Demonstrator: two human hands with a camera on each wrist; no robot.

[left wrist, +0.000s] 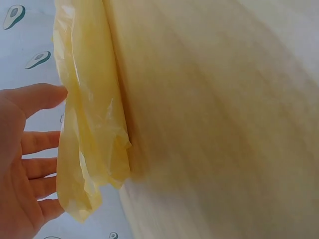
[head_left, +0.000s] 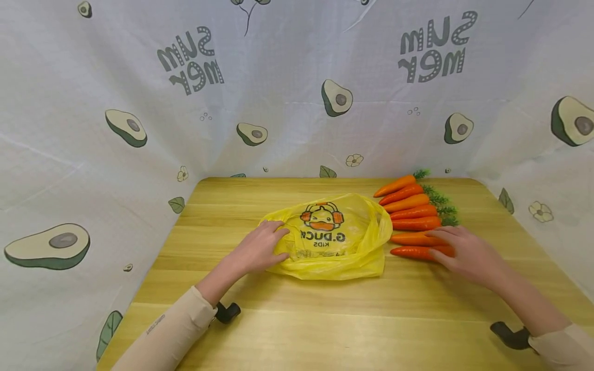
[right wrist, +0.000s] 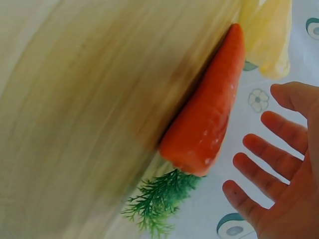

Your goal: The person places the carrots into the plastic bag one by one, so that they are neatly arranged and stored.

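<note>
A yellow plastic bag (head_left: 352,265) with a printed duck lies mouth open on the wooden table. At its left edge is my left hand (head_left: 262,248), fingers loosely spread; in the left wrist view the thumb touches or nearly touches the bag (left wrist: 92,109). To the right of the bag several orange carrots (head_left: 413,211) with green tops lie in a row. My right hand (head_left: 471,257) hovers at the nearest carrot (head_left: 410,252), covering its top end in the head view. In the right wrist view that hand's fingers are apart from the carrot (right wrist: 204,109), with nothing held.
The wooden table (head_left: 320,330) has rounded far corners. Behind it and at both sides hangs a white cloth (head_left: 278,72) printed with avocados. A black curved piece (head_left: 227,313) sits at the left wrist, and another black piece (head_left: 510,336) at the right.
</note>
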